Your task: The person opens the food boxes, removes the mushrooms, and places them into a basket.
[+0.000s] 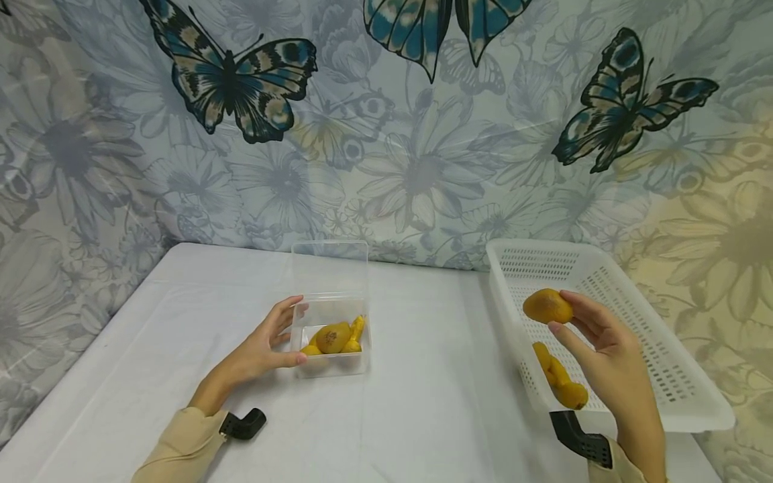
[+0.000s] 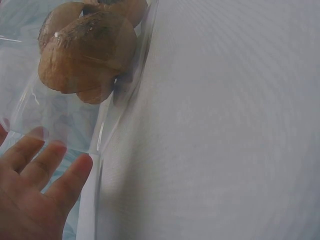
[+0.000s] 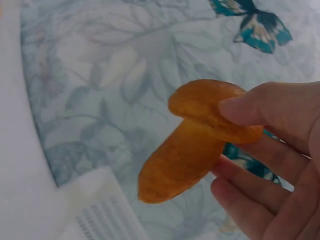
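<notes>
One yellow mushroom (image 1: 548, 306) sits between the thumb and fingers of the right hand (image 1: 606, 355), pinched at the cap and held up over one white basket (image 1: 664, 376), on the inner side of its left rim. In the right wrist view its long axis slants: the cap is at the upper right, under the thumb, and the bare, rounded end of the stem points to the lower left, away from the palm. In the head view only the broad cap shows clearly, wider from side to side. The left hand (image 1: 260, 345) grips nothing; its fingers and thumb are spread, reaching along the left side of one clear box (image 1: 338, 365), the thumb by its near left corner. Inside the box lie at least three mushrooms (image 1: 333, 337), overlapping too much for a sure count, one with its stem slanting up near the right wall. One clear lid (image 1: 329, 268) is raised at the box's far edge. In the basket, by its near left corner, lies a yellow cluster (image 1: 572, 396), partly hidden, its number unclear. The box stands toward the far edge of the white worktop (image 1: 423, 402), the basket along its right edge. Three large dark butterflies mark the patterned backdrop (image 1: 423, 168).
</notes>
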The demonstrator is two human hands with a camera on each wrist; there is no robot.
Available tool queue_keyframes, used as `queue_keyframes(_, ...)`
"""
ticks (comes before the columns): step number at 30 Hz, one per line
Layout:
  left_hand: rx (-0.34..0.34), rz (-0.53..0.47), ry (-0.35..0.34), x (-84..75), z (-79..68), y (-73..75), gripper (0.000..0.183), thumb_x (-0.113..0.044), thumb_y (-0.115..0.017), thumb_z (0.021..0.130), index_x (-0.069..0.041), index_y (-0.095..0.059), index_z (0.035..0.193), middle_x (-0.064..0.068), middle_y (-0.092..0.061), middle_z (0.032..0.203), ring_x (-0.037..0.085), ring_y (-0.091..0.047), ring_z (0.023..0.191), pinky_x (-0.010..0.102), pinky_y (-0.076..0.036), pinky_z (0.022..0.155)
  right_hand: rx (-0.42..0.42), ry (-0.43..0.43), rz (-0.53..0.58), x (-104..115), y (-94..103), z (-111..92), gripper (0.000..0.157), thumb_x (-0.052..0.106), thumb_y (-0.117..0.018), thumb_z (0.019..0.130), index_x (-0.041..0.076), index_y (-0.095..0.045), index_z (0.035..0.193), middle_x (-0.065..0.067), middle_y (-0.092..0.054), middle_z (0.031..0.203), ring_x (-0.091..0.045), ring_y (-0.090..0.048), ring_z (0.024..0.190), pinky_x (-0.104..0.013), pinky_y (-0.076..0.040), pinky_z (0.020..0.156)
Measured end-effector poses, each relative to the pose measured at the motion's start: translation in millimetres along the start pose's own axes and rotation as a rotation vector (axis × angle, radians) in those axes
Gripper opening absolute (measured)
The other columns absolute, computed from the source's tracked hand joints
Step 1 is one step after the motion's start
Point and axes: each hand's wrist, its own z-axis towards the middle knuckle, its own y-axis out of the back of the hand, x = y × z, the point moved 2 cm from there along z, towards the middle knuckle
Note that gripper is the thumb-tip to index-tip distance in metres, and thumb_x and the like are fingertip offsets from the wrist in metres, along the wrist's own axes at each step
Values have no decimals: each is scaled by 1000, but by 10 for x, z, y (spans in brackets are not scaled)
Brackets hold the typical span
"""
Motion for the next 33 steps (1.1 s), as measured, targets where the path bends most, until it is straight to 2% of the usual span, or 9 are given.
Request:
queue_keyframes(6,6,1,-12,14,3,0,94,-13,-77,86,-21,-16,157,20,-23,162,47,-19,149,73,-23,112,24,-57,-12,-142,218,-59,52,-14,-66,86,-3,-56,135,25,-60,126,12,-60,110,-3,-46,91)
queue_keyframes(12,6,1,-4,17,3,0,95,-12,-77,86,-20,-15,158,20,-22,162,46,-20,149,72,-23,113,109,-109,-22,-305,384,-130,51,-12,-65,88,3,-57,136,29,-59,125,15,-59,107,-1,-47,85)
queue_keyframes(20,5,8,-13,22,4,-1,95,-14,-77,86,-23,-16,158,22,-23,162,48,-20,148,74,-24,111,156,-122,-94,-500,517,-159,45,-11,-66,87,-1,-59,131,36,-56,115,23,-55,102,2,-46,79)
queue_keyframes(26,2,-1,-9,17,2,2,94,-13,-77,86,-23,-16,157,21,-23,162,48,-20,148,74,-23,112,196,-206,-228,-594,596,-213,42,-4,-66,91,1,-59,132,44,-44,115,33,-40,102,8,-38,81)
queue_keyframes(29,4,-5,-9,18,2,4,94,-13,-76,86,-21,-16,157,21,-23,162,48,-20,148,73,-23,112,193,-226,-235,-593,603,-225,44,-2,-67,91,4,-59,134,44,-43,116,33,-39,102,9,-37,81)
queue_keyframes(33,6,-9,-10,14,2,4,94,-13,-76,86,-19,-15,158,21,-23,162,47,-19,149,74,-22,112,176,-189,-213,-541,569,-199,43,-4,-67,90,-4,-57,132,44,-46,116,31,-41,104,8,-37,84)
